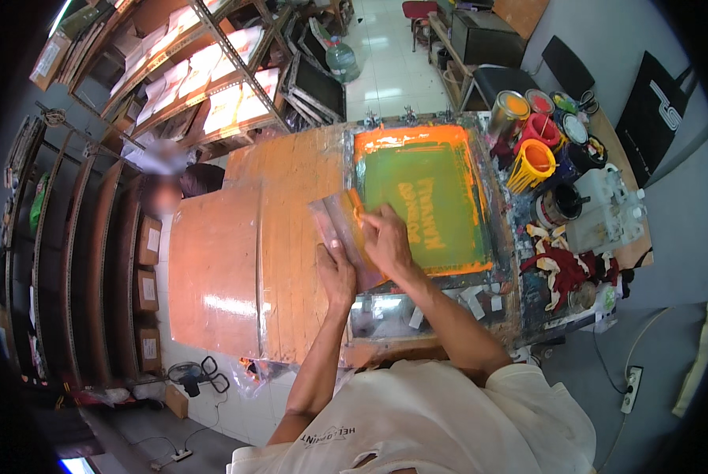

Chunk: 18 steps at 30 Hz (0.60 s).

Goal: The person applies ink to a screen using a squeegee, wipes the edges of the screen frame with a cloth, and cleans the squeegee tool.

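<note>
A: On the counter [512, 276]?
B: A screen [448, 174], apparently already spread with orange ink [413, 136]; remaining work unclear. Across its left edge, a squeegee [349, 229].
A: Fingers [373, 223]?
B: Left hand [339, 272]: clamped on the squeegee; right hand [389, 243]: curled at its orange edge, hold impossible to tell.

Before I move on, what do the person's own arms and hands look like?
The left hand and right hand are ungloved; both forearms are uncovered, with no watch showing. The off-white shirt has short sleeves and a small dark print.
</note>
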{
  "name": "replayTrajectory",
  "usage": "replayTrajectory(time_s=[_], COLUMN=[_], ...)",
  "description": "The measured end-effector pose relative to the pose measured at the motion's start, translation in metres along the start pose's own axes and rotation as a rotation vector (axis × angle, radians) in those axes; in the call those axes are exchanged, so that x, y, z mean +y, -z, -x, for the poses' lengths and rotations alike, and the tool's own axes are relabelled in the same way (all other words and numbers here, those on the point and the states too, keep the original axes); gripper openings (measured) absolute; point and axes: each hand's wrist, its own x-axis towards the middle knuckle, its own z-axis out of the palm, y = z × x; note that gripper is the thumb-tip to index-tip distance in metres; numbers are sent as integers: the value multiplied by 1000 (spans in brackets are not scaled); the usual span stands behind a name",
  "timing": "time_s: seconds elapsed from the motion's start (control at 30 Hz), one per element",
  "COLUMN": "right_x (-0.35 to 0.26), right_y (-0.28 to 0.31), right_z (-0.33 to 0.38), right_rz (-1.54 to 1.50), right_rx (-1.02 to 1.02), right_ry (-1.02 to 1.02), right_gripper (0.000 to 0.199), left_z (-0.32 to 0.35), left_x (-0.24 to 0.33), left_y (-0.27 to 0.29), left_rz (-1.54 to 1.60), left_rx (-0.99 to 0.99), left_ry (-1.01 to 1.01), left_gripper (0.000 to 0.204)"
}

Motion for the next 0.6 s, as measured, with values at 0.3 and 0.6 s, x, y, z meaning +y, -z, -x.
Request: replayTrajectory(time_s=[0.3,0.6], right_x=[14,21], right_y=[-7,-12], right_z=[-3,-15], right_rz=[24,23], right_rx=[-5,-145], right_ry=[54,131], right_gripper=[19,13], left_z=[2,-26], left_x=[7,-3], left_y=[-3,-14], left_rz=[83,335], left_rx=[22,78], left_ry=[59,215], left_gripper=[40,38])
